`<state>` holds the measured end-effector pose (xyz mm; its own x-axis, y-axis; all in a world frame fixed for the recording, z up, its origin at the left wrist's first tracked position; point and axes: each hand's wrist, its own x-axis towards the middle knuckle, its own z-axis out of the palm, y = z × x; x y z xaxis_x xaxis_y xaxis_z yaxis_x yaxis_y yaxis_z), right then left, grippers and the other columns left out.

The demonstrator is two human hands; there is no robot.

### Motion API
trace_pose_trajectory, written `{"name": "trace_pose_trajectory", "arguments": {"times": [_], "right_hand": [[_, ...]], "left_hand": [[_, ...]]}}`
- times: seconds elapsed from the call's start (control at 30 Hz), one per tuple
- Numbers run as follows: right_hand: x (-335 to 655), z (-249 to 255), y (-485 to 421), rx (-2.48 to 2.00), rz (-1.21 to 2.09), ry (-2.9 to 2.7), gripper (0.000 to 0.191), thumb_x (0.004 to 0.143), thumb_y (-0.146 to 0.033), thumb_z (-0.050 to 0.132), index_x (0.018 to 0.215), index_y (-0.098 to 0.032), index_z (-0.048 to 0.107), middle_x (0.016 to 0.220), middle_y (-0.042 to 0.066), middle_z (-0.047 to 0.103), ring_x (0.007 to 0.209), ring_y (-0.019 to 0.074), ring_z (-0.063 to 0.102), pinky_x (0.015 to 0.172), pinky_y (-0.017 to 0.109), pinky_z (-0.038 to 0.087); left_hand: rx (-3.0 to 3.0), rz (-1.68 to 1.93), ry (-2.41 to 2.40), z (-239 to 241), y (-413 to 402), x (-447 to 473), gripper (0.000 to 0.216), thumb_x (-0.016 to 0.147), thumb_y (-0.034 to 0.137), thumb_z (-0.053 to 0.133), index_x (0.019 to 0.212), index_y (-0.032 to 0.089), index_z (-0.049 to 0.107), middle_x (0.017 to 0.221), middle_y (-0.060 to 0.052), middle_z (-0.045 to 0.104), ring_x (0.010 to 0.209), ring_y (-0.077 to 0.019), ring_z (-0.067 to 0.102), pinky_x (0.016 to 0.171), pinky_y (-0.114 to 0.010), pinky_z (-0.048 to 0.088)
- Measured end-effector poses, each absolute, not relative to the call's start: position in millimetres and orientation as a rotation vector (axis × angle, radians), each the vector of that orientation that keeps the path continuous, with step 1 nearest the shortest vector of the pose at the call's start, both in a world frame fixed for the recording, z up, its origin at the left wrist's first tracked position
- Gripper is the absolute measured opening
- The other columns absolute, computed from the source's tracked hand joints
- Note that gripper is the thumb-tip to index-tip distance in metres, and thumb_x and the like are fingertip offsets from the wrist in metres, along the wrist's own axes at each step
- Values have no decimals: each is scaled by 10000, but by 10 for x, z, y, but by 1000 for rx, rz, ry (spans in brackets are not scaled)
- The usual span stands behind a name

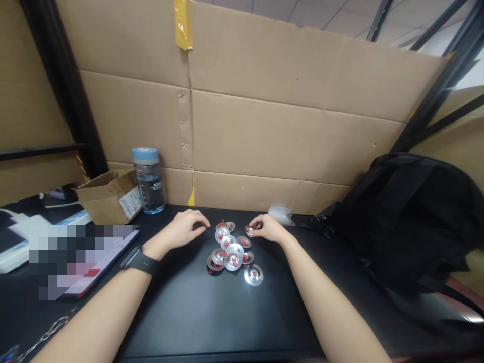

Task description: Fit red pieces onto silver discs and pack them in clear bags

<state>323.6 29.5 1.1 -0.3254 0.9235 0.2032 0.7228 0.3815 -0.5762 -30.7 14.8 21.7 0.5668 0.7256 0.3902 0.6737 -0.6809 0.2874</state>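
Several small silver finger cymbals (pixel 233 257) with red loops lie in a loose, overlapping cluster on the black table (pixel 181 312). One finger cymbal (pixel 253 275) rests a little apart at the near right of the group. At the far right of the cluster, my right hand (pixel 266 228) pinches another finger cymbal (pixel 249 230) by its edge between thumb and fingers. To the left of the pile, my left hand (pixel 187 228) is empty, thumb and fingers apart, not touching any cymbal. A dark watch (pixel 140 260) is on the left wrist.
A water bottle (pixel 148 181) and a small cardboard box (pixel 109 196) stand at the back left, near a blurred-out flat item (pixel 86 262). A clear plastic bag (pixel 281 214) lies behind my right hand. On the right sits a black backpack (pixel 408 227). Cardboard wall (pixel 264 136) closes off the back.
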Motion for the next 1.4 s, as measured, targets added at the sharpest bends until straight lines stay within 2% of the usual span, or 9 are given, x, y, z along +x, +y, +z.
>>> {"name": "trace_pose_trajectory", "arguments": {"times": [0.2,0.47,0.6,0.77,0.87,1.0,1.17,1.27,1.4], "right_hand": [[3184,18,267,-1313,503,-2218,264,644,-247,860,891,-173,804,860,35,768,745,163,669,687,249,482],[3159,170,154,-1392,575,-2320,343,600,-201,879,930,-182,787,856,14,774,766,164,699,690,223,485],[3163,224,106,-1411,551,-2345,282,629,-147,831,904,-185,781,844,8,769,745,158,691,690,224,483],[3113,263,86,-1296,342,-2324,283,715,-228,817,993,-189,775,1004,66,757,885,209,692,807,296,511],[2941,237,43,-1156,358,-2156,384,795,-269,786,1168,-210,718,1145,80,726,941,201,688,842,314,530],[2606,207,-89,-922,525,-2093,669,731,-366,866,1343,-274,611,1263,65,689,998,202,697,827,307,556],[2385,225,-227,-837,705,-2051,399,837,-375,769,1208,-260,677,1079,27,746,937,185,726,860,312,578],[2326,186,-244,-866,777,-1924,403,850,-399,752,1209,-246,654,1112,41,744,972,194,731,905,331,580],[2286,125,-240,-933,810,-1877,413,858,-381,724,1233,-261,600,1137,49,737,912,184,736,807,307,594]], "left_hand": [[2800,703,1098,104,-19,55,219,965,352,578,1111,309,735,1122,-49,704,1045,-246,605,873,-361,414],[2916,656,1173,6,16,148,207,998,322,552,1043,300,753,1038,-42,722,1020,-245,586,816,-366,331],[2870,678,1243,-28,5,198,181,986,352,578,967,292,747,1004,-34,727,1006,-251,590,819,-362,320],[2764,798,1386,-35,28,172,219,997,344,542,901,247,714,996,-43,725,994,-244,593,822,-362,326],[2593,903,1450,-17,37,148,212,998,347,514,938,240,687,1015,-35,731,986,-241,616,849,-367,360],[2324,995,1259,1,-2,193,250,995,408,495,1006,225,665,1013,-35,740,907,-216,659,832,-331,456],[2152,1082,986,3,-75,307,273,982,438,537,992,207,681,1014,-45,748,957,-217,680,874,-309,506],[2030,1137,901,-24,-69,350,262,958,431,579,995,190,675,1033,-64,747,996,-225,688,917,-326,517],[2011,1124,838,-38,-38,363,259,958,421,577,997,181,666,1051,-79,746,1008,-227,694,933,-335,521]]}}
